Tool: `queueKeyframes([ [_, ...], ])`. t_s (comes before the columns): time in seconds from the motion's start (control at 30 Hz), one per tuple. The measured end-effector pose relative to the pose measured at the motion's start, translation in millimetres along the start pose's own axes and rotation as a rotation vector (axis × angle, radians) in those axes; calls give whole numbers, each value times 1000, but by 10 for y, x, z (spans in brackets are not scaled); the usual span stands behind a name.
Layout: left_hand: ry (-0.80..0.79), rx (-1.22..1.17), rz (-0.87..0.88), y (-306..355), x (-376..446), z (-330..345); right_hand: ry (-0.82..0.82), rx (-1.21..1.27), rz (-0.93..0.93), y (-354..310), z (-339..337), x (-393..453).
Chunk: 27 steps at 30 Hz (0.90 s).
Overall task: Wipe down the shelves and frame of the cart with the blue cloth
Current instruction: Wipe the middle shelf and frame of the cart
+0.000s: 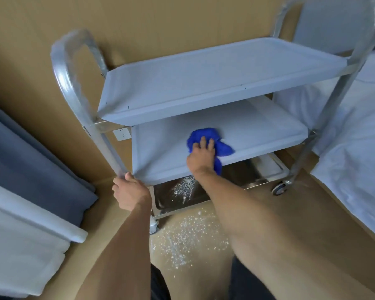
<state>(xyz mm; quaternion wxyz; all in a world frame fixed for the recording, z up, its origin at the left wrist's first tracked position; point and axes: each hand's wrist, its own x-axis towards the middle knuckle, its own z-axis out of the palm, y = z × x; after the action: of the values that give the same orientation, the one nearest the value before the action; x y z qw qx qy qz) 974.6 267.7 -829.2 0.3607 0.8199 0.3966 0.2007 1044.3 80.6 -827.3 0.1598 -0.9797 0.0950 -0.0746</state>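
I count 3 shelves on the cart [204,100]: top shelf [214,70] and middle shelf [258,131], both pale grey w/ raised rims, plus a bare shiny metal bottom shelf [204,195]. 2 looped frame handles, one each end; the left frame tube [74,87] is wrapped in clear plastic film, and so is the right one [368,40]. 2 wheels show: one [279,188] at the near right leg, one [154,227] at the near left.

1 blue cloth [204,134], bright blue, bunched and crumpled. It's on the middle shelf, near the front edge, w/ a corner hanging over the rim. My right hand [202,152] lies on top of it, fingers spread and fairly straight, pressing it flat to the shelf; not pinching, as far as I can see. My left hand [129,191] has its grip closed round the lower end of the left frame tube, thumb up along it.

White crumbs lie in 2 patches: one on the bottom shelf [185,187], a bigger scatter on the floor [188,239] in front of the cart.

Also 1 wall socket [122,134] behind the left frame, grey curtain [30,152] at left, white bedding [359,131] at right.
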Motion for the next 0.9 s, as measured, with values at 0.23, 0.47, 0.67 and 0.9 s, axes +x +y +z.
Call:
queueKeyframes([
  [0.23, -53, 54, -55, 78, 37, -136, -86, 98, -315, -859, 240, -549],
  [0.47, 109, 38, -48, 217, -343, -28, -77, 103, -244, -361, 114, -486],
  [0.67, -173, 181, 379, 235, -678, 499, -109, 124, -280, -191, -2, -336],
  [0.9, -127, 157, 381, 210, -496, 453, 39, -13, -79, 785, -337, 147],
])
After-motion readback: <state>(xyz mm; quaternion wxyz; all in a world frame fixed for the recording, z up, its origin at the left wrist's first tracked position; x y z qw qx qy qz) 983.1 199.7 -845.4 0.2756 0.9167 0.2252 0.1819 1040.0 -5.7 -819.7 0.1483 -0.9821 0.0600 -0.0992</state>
